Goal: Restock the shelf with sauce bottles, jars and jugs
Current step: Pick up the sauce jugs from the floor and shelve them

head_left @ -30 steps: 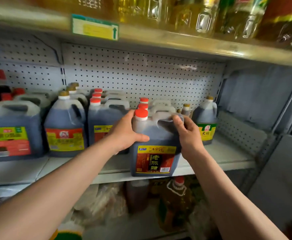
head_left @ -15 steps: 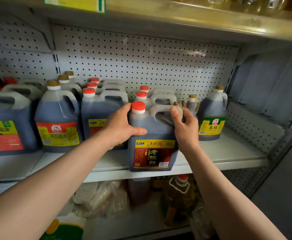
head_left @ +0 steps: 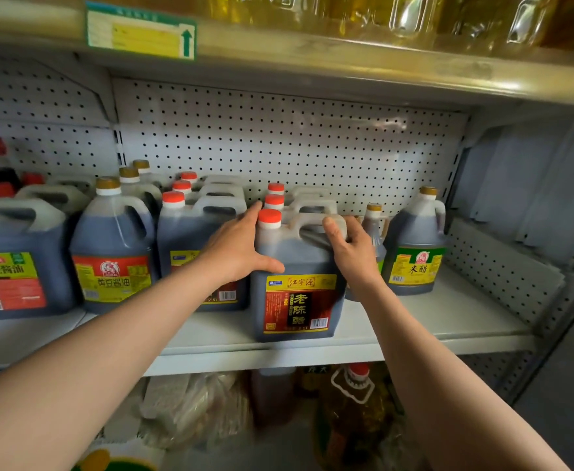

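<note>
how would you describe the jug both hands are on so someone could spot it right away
On the middle shelf backed by white pegboard, find the rightmost file of red-capped dark jugs. The front jug stands at the shelf's front edge, left hand against its side, right hand on its handle. It alone shows a whole red-and-yellow label, nearer than its neighbours.

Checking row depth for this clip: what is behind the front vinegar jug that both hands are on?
Behind the front vinegar jug two more red caps and pale handles show, so two jugs queue there; their bodies and labels are hidden.
</note>
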A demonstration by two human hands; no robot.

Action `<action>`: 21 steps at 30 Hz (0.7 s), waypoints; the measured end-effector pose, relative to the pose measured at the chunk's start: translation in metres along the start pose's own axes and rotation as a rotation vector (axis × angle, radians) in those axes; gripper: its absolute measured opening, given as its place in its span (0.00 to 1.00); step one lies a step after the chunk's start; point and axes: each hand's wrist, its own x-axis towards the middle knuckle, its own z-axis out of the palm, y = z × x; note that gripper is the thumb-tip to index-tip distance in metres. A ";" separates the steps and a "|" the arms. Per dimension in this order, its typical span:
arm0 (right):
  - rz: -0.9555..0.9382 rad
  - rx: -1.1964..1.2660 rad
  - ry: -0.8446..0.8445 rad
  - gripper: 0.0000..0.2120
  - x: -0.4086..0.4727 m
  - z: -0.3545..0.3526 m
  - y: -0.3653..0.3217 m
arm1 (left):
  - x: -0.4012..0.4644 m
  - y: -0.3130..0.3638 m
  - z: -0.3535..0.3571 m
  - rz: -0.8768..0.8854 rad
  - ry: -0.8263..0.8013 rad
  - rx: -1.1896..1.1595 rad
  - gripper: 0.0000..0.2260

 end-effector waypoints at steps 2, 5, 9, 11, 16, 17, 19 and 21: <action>0.006 0.001 0.002 0.23 0.000 0.000 -0.001 | 0.003 0.001 -0.003 0.019 -0.035 0.014 0.57; 0.021 -0.023 0.028 0.25 0.001 0.001 -0.001 | 0.010 -0.002 -0.004 0.040 -0.046 0.009 0.50; 0.027 -0.064 0.046 0.28 0.006 0.005 -0.003 | 0.023 -0.006 -0.005 0.036 -0.043 0.100 0.53; 0.032 -0.063 0.065 0.27 0.006 0.006 -0.005 | 0.027 -0.008 -0.005 0.041 -0.037 0.101 0.55; 0.026 -0.058 0.081 0.26 0.005 0.009 -0.008 | 0.030 -0.013 -0.003 0.050 -0.018 0.107 0.56; 0.023 -0.045 0.083 0.27 0.003 0.009 -0.008 | 0.028 -0.014 -0.002 0.054 -0.016 0.107 0.56; -0.003 -0.040 0.074 0.25 -0.001 0.008 -0.009 | 0.021 -0.012 -0.002 0.072 0.002 0.118 0.58; -0.065 -0.067 0.018 0.22 -0.003 0.003 -0.008 | 0.012 -0.007 -0.002 0.115 0.048 0.171 0.62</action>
